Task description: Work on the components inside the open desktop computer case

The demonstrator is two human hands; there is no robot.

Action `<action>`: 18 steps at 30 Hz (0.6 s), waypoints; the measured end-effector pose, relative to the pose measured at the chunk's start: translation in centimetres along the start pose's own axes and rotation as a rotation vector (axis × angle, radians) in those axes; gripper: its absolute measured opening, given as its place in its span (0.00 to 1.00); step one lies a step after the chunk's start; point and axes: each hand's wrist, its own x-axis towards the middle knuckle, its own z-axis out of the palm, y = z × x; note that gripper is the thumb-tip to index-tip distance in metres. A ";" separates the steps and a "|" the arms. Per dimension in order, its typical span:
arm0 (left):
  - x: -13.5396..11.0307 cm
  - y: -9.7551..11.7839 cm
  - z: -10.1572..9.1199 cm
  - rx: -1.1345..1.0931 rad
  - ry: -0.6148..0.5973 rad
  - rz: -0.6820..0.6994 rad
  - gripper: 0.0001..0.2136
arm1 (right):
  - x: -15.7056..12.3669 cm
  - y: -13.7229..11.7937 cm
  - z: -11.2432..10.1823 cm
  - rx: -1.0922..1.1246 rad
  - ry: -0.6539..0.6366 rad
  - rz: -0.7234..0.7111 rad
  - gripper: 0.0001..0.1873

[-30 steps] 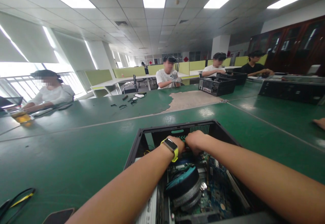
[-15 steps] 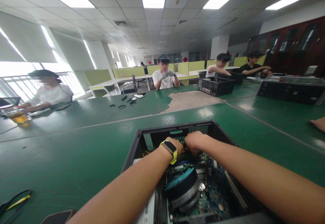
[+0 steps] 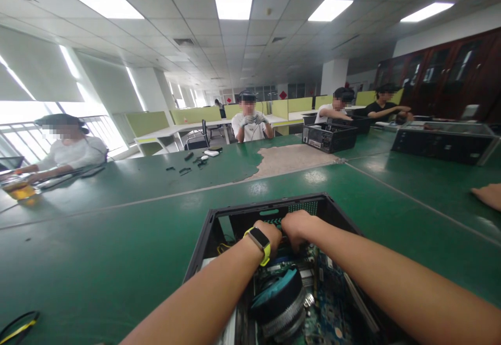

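A black computer case [image 3: 211,217] lies open on the table, its far wall vented with small holes. Both of my hands reach down into its far end. My left hand [image 3: 273,234], with a yellow-banded watch [image 3: 259,237] at the wrist, has its fingers bent down close to my right hand [image 3: 298,226]. The right hand is curled likewise. Their fingertips and whatever they grip are hidden. Nearer me sits a round CPU cooler [image 3: 279,303] with a teal and black top and metal fins. Beside it is the motherboard [image 3: 326,298].
The green table [image 3: 129,251] has a worn bare patch [image 3: 297,159]. Two more computer cases [image 3: 331,135] [image 3: 442,141] stand farther off. Small parts [image 3: 199,159] lie ahead, a cable [image 3: 19,326] near left. Several people sit around; another person's hand [image 3: 487,196] rests at right.
The view has tilted up and shifted slightly, so the case sits lower in the picture. My hands stay together at its far end, fingers still bent down.
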 end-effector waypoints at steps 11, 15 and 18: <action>-1.2 -0.3 -1.2 -0.030 0.059 0.031 0.24 | -0.1 0.3 -0.3 0.071 0.017 0.003 0.33; -4.8 -1.1 -3.5 -0.110 0.248 0.077 0.20 | -2.8 0.9 -2.3 0.140 0.140 0.000 0.28; -11.2 -0.8 -3.9 -0.163 0.424 0.142 0.18 | -7.7 0.6 -3.4 0.213 0.222 -0.190 0.21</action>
